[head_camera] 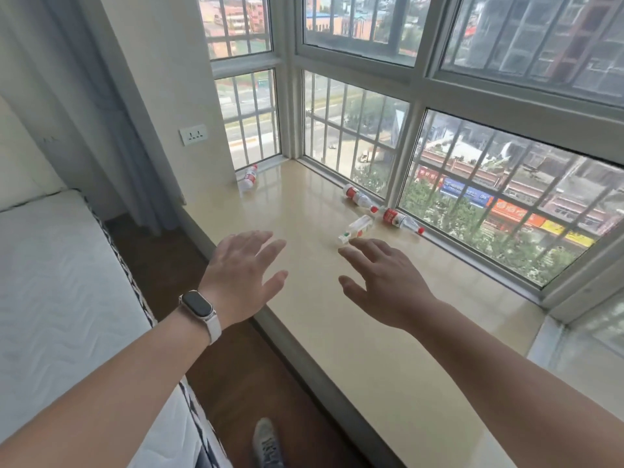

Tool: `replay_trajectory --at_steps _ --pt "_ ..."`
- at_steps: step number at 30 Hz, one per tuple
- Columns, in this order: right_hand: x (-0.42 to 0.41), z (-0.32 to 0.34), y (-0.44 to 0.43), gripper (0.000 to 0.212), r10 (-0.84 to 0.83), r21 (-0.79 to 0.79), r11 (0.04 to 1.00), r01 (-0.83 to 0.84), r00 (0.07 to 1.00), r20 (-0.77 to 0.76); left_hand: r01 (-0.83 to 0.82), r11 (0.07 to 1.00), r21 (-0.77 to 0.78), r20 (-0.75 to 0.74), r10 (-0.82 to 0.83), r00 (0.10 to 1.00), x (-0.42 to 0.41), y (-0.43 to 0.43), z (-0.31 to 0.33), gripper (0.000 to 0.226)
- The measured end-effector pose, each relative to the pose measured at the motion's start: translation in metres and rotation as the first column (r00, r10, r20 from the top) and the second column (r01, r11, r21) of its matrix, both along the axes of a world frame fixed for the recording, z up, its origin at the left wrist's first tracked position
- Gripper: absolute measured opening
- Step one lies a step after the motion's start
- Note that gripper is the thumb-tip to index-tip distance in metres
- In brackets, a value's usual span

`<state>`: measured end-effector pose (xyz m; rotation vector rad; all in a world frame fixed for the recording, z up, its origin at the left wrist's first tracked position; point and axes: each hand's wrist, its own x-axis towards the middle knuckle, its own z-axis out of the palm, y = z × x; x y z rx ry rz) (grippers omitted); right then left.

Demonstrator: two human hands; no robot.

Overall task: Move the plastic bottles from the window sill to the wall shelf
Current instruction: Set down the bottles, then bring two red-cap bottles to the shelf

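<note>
On the wide beige window sill [354, 315], four plastic bottles lie on their sides: one alone in the far corner at about eleven o'clock [249, 177], two red-labelled ones end to end along the window frame at about one o'clock [358, 196] [401, 221], and a clear bottle with a small red and green label [355, 229] lying nearest, just beyond the fingertips of the right hand [381, 285]. That hand is open with fingers loosely spread, palm down, holding nothing; the left hand [241, 275], with a pale wristband [202, 314] on its wrist, is likewise spread and empty, hovering over the sill's near edge at about ten o'clock from the right hand. The wall shelf is not in view. The step in hand looks like the first pick-up, and the nearest bottle is the sensible target. Because it lies on a glossy surface, it could roll or skid if nudged on its rounded side, so the right hand would do best to come down over the middle of the body and close thumb and fingers across it rather than push at the cap end. The left hand is free to take one of the two bottles at one o'clock afterwards, saving a trip; the corner bottle is well apart and will likely need a reach or a step.
</note>
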<state>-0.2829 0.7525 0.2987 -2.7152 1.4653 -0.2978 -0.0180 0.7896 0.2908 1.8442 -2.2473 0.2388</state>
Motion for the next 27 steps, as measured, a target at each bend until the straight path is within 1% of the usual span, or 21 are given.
replay_trajectory --at_steps 2,7,10,14,19,27 --pt "0.020 -0.003 -0.022 0.059 -0.011 0.004 1.000 0.011 1.000 -0.023 0.003 1.000 0.013 0.000 -0.003 1.000 0.021 -0.019 -0.005 0.056" --pt "0.087 0.000 -0.077 0.064 -0.018 0.009 1.000 0.019 0.997 -0.080 0.028 1.000 -0.013 -0.004 -0.028 1.000 0.086 -0.070 -0.014 0.054" --pt "0.124 0.007 -0.112 0.062 -0.003 0.013 1.000 0.004 0.996 -0.093 0.028 1.000 -0.003 -0.013 -0.028 1.000 0.124 -0.099 -0.012 0.055" --pt "0.161 0.012 -0.146 0.065 -0.015 -0.030 0.999 0.012 0.995 -0.103 0.051 0.999 -0.019 -0.001 -0.051 0.999 0.164 -0.129 -0.006 0.054" --pt "0.197 0.006 -0.165 0.066 -0.003 -0.001 1.000 0.003 0.995 -0.102 0.045 0.999 -0.021 -0.019 -0.045 0.999 0.195 -0.152 -0.007 0.055" --pt "0.223 0.000 -0.210 0.067 0.020 0.039 0.999 -0.015 0.992 -0.125 0.013 1.000 -0.010 -0.028 -0.013 1.000 0.225 -0.188 -0.018 0.056"
